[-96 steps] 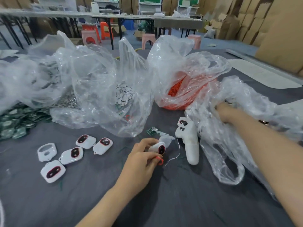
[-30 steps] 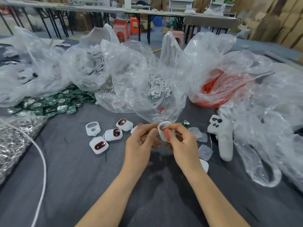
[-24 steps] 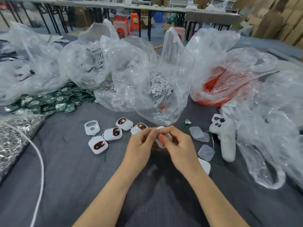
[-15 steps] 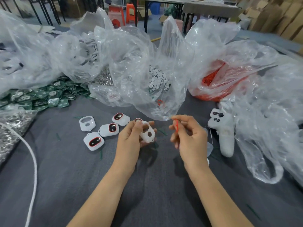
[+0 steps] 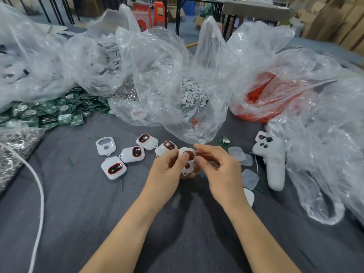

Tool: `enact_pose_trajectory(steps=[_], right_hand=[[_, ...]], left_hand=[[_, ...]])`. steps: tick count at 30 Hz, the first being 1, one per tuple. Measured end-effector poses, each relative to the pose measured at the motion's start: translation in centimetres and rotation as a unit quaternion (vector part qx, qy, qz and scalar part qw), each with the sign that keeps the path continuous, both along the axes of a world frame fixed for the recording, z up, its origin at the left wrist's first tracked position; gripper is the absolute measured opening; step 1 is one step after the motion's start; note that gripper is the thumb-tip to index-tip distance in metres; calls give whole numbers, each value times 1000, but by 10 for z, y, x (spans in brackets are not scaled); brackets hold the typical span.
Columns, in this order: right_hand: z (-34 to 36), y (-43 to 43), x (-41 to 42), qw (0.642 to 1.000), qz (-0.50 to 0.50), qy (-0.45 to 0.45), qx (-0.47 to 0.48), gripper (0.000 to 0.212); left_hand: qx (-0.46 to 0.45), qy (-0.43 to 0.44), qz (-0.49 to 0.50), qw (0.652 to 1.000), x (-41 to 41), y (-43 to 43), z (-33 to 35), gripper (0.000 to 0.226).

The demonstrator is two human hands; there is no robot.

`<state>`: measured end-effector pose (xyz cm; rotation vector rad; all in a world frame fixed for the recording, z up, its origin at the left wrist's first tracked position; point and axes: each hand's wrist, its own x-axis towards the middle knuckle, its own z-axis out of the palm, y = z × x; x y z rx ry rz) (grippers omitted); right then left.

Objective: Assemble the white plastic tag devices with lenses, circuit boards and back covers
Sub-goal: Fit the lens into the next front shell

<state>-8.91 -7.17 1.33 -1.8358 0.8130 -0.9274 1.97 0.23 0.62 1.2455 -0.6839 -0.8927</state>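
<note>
My left hand (image 5: 167, 171) grips a white tag shell (image 5: 188, 161) with an open window, just above the grey table. My right hand (image 5: 219, 171) pinches the shell's upper right edge with curled thumb and forefinger; whatever lies between those fingertips is hidden. To the left lie several white tags fitted with red-rimmed dark lenses (image 5: 114, 168) and one empty shell (image 5: 105, 146). Translucent back covers (image 5: 250, 179) and one green circuit board (image 5: 223, 141) lie to the right of my hands.
Clear bags crowd the back: white discs (image 5: 193, 93), red parts (image 5: 275, 91), metal rings (image 5: 11, 146). A heap of green circuit boards (image 5: 49, 111) sits at the left. A white controller (image 5: 272, 160) lies to the right, and a white cord (image 5: 39, 194) runs down the left.
Half a second ago my hands were apart, the right pinching a small red ring. The right hand has now come back to the shell that the left hand holds.
</note>
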Motion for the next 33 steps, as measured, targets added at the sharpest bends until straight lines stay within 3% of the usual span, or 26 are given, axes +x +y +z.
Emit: enact_pose_trajectory(steps=[5, 16, 27, 30, 33], right_hand=[[0, -3, -4, 999, -42, -4, -7, 17], [5, -2, -4, 996, 27, -85, 13, 27], [4, -3, -5, 980, 14, -157, 122, 13], [4, -1, -5, 984, 8, -137, 113, 16], [4, 0, -4, 996, 3, -80, 40, 20]], left_hand=[[6, 8, -6, 1000, -1, 2, 2, 18], [2, 54, -5, 999, 1, 1, 3, 17], [10, 40, -31, 999, 1, 2, 0, 19], [5, 47, -47, 998, 1, 2, 0, 23], [-5, 52, -33, 998, 1, 2, 0, 20]])
